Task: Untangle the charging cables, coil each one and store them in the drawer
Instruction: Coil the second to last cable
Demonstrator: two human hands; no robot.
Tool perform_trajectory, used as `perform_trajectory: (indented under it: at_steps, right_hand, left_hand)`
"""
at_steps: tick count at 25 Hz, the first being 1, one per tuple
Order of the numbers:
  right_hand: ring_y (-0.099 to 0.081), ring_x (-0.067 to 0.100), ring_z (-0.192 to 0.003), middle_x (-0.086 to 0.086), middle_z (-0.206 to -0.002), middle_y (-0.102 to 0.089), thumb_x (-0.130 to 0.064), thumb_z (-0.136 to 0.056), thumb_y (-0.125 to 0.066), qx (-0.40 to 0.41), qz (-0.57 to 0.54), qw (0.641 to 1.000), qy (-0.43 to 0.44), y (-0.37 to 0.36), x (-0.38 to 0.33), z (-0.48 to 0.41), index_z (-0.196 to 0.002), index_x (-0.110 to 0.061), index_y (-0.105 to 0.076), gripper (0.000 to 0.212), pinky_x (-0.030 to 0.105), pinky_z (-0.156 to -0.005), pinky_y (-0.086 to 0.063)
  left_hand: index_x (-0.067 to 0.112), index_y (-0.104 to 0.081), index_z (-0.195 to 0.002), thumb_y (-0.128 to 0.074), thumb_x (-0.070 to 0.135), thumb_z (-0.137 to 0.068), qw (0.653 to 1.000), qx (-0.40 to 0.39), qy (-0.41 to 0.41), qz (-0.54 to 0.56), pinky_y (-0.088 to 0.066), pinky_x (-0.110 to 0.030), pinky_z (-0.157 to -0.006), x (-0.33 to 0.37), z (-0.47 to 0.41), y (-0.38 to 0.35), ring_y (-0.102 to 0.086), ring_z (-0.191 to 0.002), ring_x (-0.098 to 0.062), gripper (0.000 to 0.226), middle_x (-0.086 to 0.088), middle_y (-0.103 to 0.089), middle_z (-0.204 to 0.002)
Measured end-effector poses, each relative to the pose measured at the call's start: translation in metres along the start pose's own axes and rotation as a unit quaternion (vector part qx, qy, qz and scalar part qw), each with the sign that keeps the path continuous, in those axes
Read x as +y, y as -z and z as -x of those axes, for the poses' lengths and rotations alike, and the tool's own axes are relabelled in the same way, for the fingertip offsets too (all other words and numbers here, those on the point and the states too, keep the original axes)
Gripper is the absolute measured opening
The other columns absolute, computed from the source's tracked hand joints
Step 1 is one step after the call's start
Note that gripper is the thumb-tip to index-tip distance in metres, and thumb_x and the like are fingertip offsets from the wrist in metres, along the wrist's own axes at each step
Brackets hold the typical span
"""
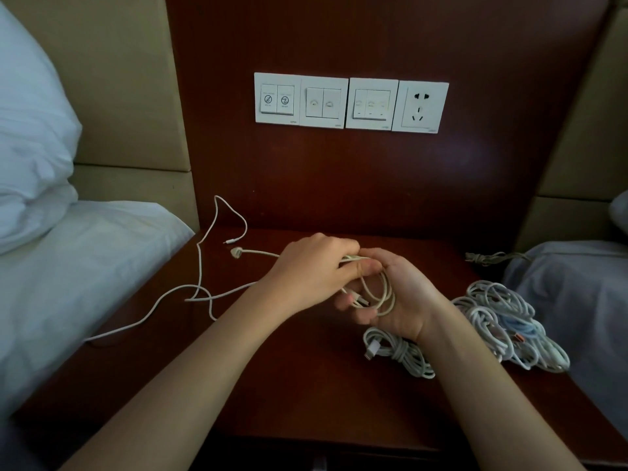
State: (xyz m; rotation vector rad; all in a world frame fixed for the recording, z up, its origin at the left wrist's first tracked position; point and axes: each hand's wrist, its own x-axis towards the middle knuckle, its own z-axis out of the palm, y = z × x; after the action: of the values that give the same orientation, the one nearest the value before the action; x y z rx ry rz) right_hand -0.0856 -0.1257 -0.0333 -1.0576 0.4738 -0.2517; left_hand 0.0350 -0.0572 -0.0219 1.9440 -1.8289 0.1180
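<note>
Two hands meet over the dark wooden table [306, 396], and the step in hand looks like coiling. At the right edge lies a heap of wound cables [503, 317], with one tied bundle [397, 351] nearer. On the left a loose white cable [200, 266] sprawls from the table onto the bed [68, 273], not yet coiled. The right hand [407, 300] has its grip curled round the cream cable's loops [382, 294]. The left hand [306, 273] pinches the strand. The tail runs left to a free connector [235, 250]. The next move, I'd judge, is to wind in that tail and tuck the end. The drawer isn't clearly in view.

White cables [503, 317] lie on a dark reddish-brown nightstand [306, 385].
</note>
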Motion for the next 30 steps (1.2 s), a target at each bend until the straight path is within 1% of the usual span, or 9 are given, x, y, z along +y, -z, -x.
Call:
perform_trajectory:
  at_steps: [4, 7, 11, 16, 18, 21, 24, 27, 30]
  right_hand:
    - [-0.044, 0.012, -0.045, 0.014, -0.068, -0.058, -0.041, -0.099, -0.027, -0.023, 0.003, 1.0, -0.012, 0.004, 0.002, -0.003, -0.093, -0.004, -0.058, 0.049, 0.012, -0.03, -0.024]
    - [-0.043, 0.01, -0.043, 0.009, -0.065, -0.052, -0.038, -0.098, -0.026, -0.063, -0.066, 0.996, -0.02, 0.007, 0.001, -0.006, -0.097, -0.007, -0.056, 0.043, 0.012, -0.027, -0.028]
    - [-0.042, 0.009, -0.044, 0.008, -0.065, -0.05, -0.039, -0.101, -0.024, -0.06, -0.041, 0.997, -0.014, 0.007, 0.002, -0.008, -0.099, -0.013, -0.057, 0.043, 0.012, -0.029, -0.025]
    - [-0.043, 0.012, -0.047, 0.01, -0.07, -0.051, -0.056, -0.096, -0.016, -0.096, -0.102, 0.99, -0.001, 0.011, 0.006, -0.012, -0.094, -0.009, -0.065, 0.068, 0.013, -0.032, -0.026]
    - [-0.046, 0.014, -0.052, 0.012, -0.077, -0.053, -0.062, -0.092, -0.023, -0.146, -0.139, 0.979, 0.006, 0.013, 0.009, -0.012, -0.097, -0.008, -0.07, 0.072, 0.015, -0.036, -0.03]
    - [-0.042, 0.009, -0.053, 0.007, -0.075, -0.051, -0.065, -0.079, -0.042, -0.162, -0.074, 0.984, 0.029, 0.011, 0.009, -0.009, -0.111, -0.019, -0.067, 0.061, 0.012, -0.037, -0.027]
    - [-0.036, 0.004, -0.05, 0.0, -0.065, -0.047, -0.046, -0.084, -0.056, -0.113, 0.032, 0.992, 0.045, 0.007, 0.007, -0.005, -0.118, -0.023, -0.052, 0.042, 0.009, -0.035, -0.022]
    - [-0.034, 0.003, -0.047, -0.002, -0.06, -0.045, -0.036, -0.085, -0.046, -0.087, 0.048, 0.994, 0.05, 0.006, 0.005, -0.004, -0.112, -0.008, -0.05, 0.039, 0.01, -0.034, -0.019]
    - [-0.035, 0.003, -0.048, -0.002, -0.062, -0.046, -0.044, -0.087, -0.037, -0.079, 0.055, 0.992, 0.077, 0.005, 0.002, -0.004, -0.11, -0.005, -0.059, 0.051, 0.011, -0.034, -0.021]
  left_hand:
    - [0.026, -0.059, -0.066, -0.058, 0.058, -0.08, 0.996, 0.006, 0.016, 0.087, -0.033, -0.02, -0.05, -0.005, 0.001, 0.007, -0.052, -0.047, 0.001, 0.034, 0.008, -0.058, -0.05]
    - [0.024, -0.06, -0.081, -0.073, 0.037, -0.076, 0.976, 0.035, -0.007, 0.214, -0.031, -0.015, -0.05, -0.011, 0.0, 0.013, -0.047, -0.042, 0.002, 0.019, 0.018, -0.058, -0.064]
    - [0.027, -0.058, -0.071, -0.071, 0.026, -0.081, 0.973, 0.059, -0.036, 0.221, -0.037, -0.017, -0.056, -0.014, -0.003, 0.009, -0.047, -0.054, 0.0, 0.016, 0.012, -0.054, -0.079]
    - [0.018, -0.056, -0.078, -0.072, 0.021, -0.081, 0.958, 0.086, 0.004, 0.275, -0.035, -0.011, -0.041, -0.004, -0.001, 0.004, -0.051, -0.038, -0.001, 0.016, 0.009, -0.056, -0.066]
    - [0.017, -0.057, -0.073, -0.072, 0.024, -0.081, 0.962, 0.09, 0.019, 0.258, -0.037, -0.015, -0.042, -0.004, -0.002, 0.004, -0.056, -0.039, -0.006, 0.018, 0.009, -0.06, -0.056]
    - [0.019, -0.056, -0.064, -0.075, 0.024, -0.078, 0.959, 0.099, 0.043, 0.263, -0.039, -0.017, -0.043, -0.003, -0.002, 0.003, -0.058, -0.04, -0.006, 0.024, 0.009, -0.061, -0.05]
    - [0.022, -0.058, -0.065, -0.071, 0.021, -0.082, 0.959, 0.06, 0.045, 0.273, -0.038, -0.014, -0.05, -0.007, -0.003, 0.007, -0.05, -0.049, 0.002, 0.021, 0.013, -0.056, -0.055]
    - [0.016, -0.063, -0.082, -0.055, 0.016, -0.093, 0.914, -0.042, 0.065, 0.398, -0.036, -0.014, -0.049, -0.02, 0.0, 0.017, -0.045, -0.054, -0.002, 0.014, 0.008, -0.054, -0.061]
    - [0.015, -0.065, -0.088, -0.049, 0.009, -0.095, 0.88, -0.031, 0.061, 0.47, -0.035, -0.014, -0.05, -0.027, 0.004, 0.021, -0.042, -0.057, -0.005, 0.018, 0.008, -0.05, -0.059]
